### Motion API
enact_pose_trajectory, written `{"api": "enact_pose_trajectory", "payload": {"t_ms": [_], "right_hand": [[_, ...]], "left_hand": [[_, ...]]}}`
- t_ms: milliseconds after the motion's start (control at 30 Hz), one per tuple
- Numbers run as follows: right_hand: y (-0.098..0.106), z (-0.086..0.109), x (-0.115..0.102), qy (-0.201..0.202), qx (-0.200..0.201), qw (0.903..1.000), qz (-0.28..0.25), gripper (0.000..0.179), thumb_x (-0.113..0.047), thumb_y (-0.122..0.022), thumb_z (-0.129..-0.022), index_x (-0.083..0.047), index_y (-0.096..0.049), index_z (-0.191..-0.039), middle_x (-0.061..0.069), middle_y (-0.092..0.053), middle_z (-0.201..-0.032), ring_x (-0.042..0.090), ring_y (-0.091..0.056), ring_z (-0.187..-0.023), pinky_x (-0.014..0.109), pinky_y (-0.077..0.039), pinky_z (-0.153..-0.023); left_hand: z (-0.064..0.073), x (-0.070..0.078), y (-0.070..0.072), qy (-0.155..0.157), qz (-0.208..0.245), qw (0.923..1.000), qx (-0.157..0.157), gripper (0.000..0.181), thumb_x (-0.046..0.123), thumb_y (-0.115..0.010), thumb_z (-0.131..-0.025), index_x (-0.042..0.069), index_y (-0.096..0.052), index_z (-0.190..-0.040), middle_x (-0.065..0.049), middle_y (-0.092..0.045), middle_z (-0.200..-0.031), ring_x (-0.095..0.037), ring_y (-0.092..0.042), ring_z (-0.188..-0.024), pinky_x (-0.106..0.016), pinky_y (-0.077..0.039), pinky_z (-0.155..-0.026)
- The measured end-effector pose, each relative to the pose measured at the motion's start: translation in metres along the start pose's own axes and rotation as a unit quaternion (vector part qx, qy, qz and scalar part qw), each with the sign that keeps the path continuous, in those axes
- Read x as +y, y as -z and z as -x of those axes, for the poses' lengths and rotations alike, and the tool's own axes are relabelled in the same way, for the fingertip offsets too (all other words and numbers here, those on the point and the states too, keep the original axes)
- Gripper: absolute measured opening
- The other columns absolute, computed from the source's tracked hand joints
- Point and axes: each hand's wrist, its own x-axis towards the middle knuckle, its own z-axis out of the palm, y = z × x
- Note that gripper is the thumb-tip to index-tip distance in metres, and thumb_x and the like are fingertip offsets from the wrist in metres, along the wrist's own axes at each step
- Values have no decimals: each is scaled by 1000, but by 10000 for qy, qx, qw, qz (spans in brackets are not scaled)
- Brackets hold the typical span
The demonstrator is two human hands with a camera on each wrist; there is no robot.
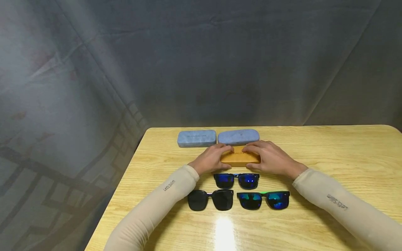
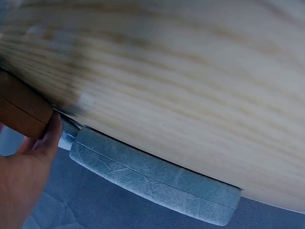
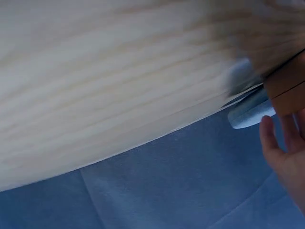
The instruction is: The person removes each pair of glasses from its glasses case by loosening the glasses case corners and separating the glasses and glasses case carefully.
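Note:
A closed orange-yellow glasses case (image 1: pixel 240 159) lies on the table between both hands. My left hand (image 1: pixel 211 158) grips its left end, with the thumb at the near side and fingers over the top. At the right end, my right hand (image 1: pixel 271 158) holds it in much the same way. The left wrist view shows the brown-looking case (image 2: pixel 24 107) against the left fingers; in the right wrist view the case (image 3: pixel 286 90) is cut off by the frame edge. Just in front of it lie sunglasses with blue lenses (image 1: pixel 248 181).
Behind are a grey-blue glasses case (image 1: pixel 196 138) and a lavender-blue case (image 1: pixel 238 136), side by side. Nearer sit black sunglasses (image 1: pixel 223 199) and sunglasses with blue-green lenses (image 1: pixel 277 200). Grey cloth (image 1: pixel 220 69) hangs behind the wooden table (image 1: pixel 329 150).

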Motion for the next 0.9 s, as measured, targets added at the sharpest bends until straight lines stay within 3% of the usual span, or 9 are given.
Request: {"api": "enact_pose_trajectory", "payload": {"t_ms": [200,400,500,667,900], "right_hand": [[-5,-8,-9,446,-134,9989,-38,48,-47,-74,-87,-22,-67,-126,7,-61,-135,29,-57,-124,55,-45,-103],[-4,-7,-8,647,35,9979,-62,42,-41,-74,-89,-20,-68,-124,9,-62,-134,30,-59,-122,56,-46,-102],[-1,-1,-5,676,83,9976,-79,41,-39,-75,-88,-19,-68,-123,10,-62,-134,31,-59,-121,56,-46,-101],[8,18,6,454,112,9989,-48,41,-34,-77,-87,-18,-67,-123,13,-62,-133,34,-59,-120,57,-46,-100],[19,46,23,10,120,9999,12,41,-29,-79,-85,-21,-67,-123,13,-61,-135,37,-58,-121,59,-44,-99]], "left_hand": [[2,-1,0,-61,147,9999,2,55,43,-77,-85,26,-56,-133,-5,-61,-131,-18,-62,-104,-31,-53,-84],[6,-5,2,-184,232,9995,-104,57,51,-69,-89,30,-53,-140,-2,-58,-135,-17,-60,-109,-31,-52,-87],[12,-9,3,-96,420,9988,-217,62,53,-65,-91,34,-47,-147,-2,-54,-139,-18,-59,-114,-35,-52,-93],[24,-17,7,283,834,9960,-172,63,47,-69,-91,35,-44,-148,-2,-52,-142,-23,-58,-123,-43,-50,-101],[29,-24,10,293,654,9974,-121,43,33,-69,-94,21,-59,-134,-4,-61,-136,-27,-52,-134,-44,-43,-111]]}}
